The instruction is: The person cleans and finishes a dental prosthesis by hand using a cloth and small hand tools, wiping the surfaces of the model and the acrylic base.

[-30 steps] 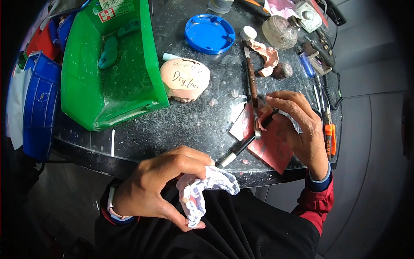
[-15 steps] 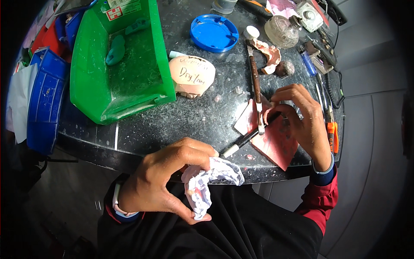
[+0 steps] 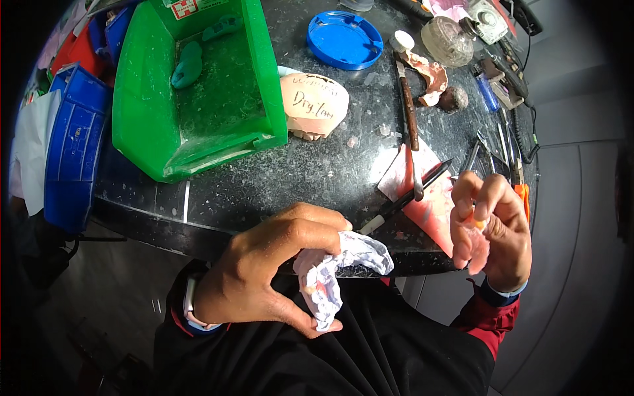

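**Tissue and a small orange bit held over a crowded table**

A crumpled white tissue (image 3: 340, 274) is gripped in the left hand (image 3: 271, 270). The fingers are curled tight around it, and something small and pale is wrapped inside. It is held just below the near edge of the dark table (image 3: 317, 175), over a black lap.

A small orange bit (image 3: 478, 223) is pinched in the right hand (image 3: 492, 231), between thumb and fingertips. This hand is held up at the right, just off the table edge. The two hands are kept apart.

A big green bin (image 3: 198, 99) is set on the table at the left. Two teal lumps (image 3: 188, 63) are seen inside it, near the back. The rest of its floor is dusty. A blue bin (image 3: 72, 148) is placed beside it at the far left, with white paper (image 3: 30, 148) hanging at its side. What is in the blue bin cannot be seen.

A pink mould (image 3: 316, 105) with writing on it is laid just right of the green bin. A round blue lid (image 3: 345, 39) is laid behind it, open side up. A glass jar (image 3: 448, 41) is stood at the back right.

A pink sheet (image 3: 429, 198) is laid near the right hand. A knife (image 3: 409, 125) and a black pen (image 3: 403, 201) are laid across it.
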`<state>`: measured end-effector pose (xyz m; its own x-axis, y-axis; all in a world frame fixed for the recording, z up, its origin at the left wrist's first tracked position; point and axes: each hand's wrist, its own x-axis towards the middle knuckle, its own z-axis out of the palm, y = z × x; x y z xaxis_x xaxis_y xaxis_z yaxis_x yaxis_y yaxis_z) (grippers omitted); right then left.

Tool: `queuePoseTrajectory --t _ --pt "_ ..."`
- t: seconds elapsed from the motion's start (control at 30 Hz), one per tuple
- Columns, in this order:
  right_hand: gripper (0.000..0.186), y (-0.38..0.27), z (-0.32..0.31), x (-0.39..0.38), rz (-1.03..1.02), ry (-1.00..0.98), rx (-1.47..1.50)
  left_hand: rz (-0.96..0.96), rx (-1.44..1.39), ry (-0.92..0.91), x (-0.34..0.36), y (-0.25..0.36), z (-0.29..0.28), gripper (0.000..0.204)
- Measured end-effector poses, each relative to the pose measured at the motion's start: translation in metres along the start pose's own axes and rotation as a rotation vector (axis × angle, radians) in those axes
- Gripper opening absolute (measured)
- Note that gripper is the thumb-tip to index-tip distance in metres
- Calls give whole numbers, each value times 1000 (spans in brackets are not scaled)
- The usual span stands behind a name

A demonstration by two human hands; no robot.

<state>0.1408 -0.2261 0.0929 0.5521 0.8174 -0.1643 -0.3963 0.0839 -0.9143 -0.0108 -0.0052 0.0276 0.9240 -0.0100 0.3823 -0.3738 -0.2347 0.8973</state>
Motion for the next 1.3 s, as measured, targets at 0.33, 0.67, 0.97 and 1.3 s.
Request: queuePoseTrajectory --t 0.33,0.67,0.97,1.3 --pt "30 6 24 -3 -154 153 -68 -7 -13 14 -3 -2 1 77" --pt "24 44 56 -8 -567 38 -976 33 -11 13 -6 -5 1 78" --pt "38 67 72 -2 -623 380 -1274 24 51 70 -3 1 3 77" --pt "43 71 68 1 -846 351 -1548 33 36 76 -5 -2 1 77"
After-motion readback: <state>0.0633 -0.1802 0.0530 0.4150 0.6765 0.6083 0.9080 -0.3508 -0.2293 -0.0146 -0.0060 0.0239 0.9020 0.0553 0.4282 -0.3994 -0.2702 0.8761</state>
